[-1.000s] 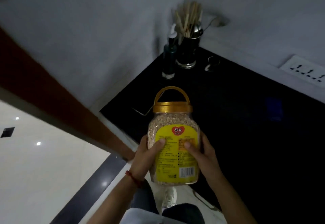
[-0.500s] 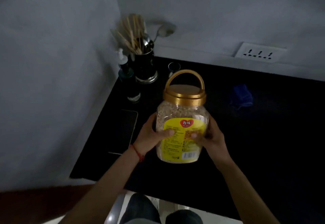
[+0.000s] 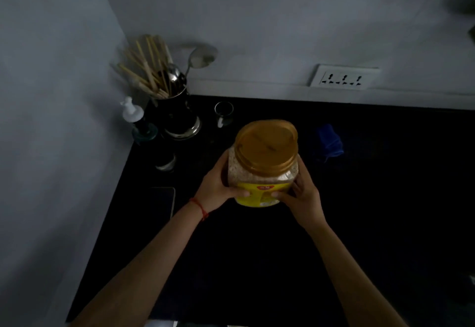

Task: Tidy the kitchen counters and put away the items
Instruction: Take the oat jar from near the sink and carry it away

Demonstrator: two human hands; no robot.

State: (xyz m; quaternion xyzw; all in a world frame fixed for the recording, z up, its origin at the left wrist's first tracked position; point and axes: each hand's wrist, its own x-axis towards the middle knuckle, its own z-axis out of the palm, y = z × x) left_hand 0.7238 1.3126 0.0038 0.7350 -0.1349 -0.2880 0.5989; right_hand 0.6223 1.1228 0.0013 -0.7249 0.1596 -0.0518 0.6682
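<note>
Both hands grip a clear plastic jar (image 3: pixel 262 172) from either side, over the middle of a black, glossy counter (image 3: pixel 372 198). The left hand (image 3: pixel 218 188) wraps the jar's left wall, thumb lying across the yellow label; the right hand (image 3: pixel 303 193) curls round the right wall, its thumb on the label too. Whether the jar's base touches the counter cannot be told. The jar is squarish with rounded shoulders, filled with pale grains, and capped by a wide, ribbed amber lid (image 3: pixel 267 144).

In the back left corner stands a dark round holder (image 3: pixel 177 118) with a shiny metal foot, bristling with wooden chopsticks and steel spoons. Just left of it is a pump bottle (image 3: pixel 140 126) with a white head. A small glass cup (image 3: pixel 224 113) sits right of the holder. A crumpled blue cloth (image 3: pixel 330 141) lies right of the jar. A flat dark phone (image 3: pixel 162 203) rests near the counter's left edge. A white socket plate (image 3: pixel 343 78) is set in the wall.
</note>
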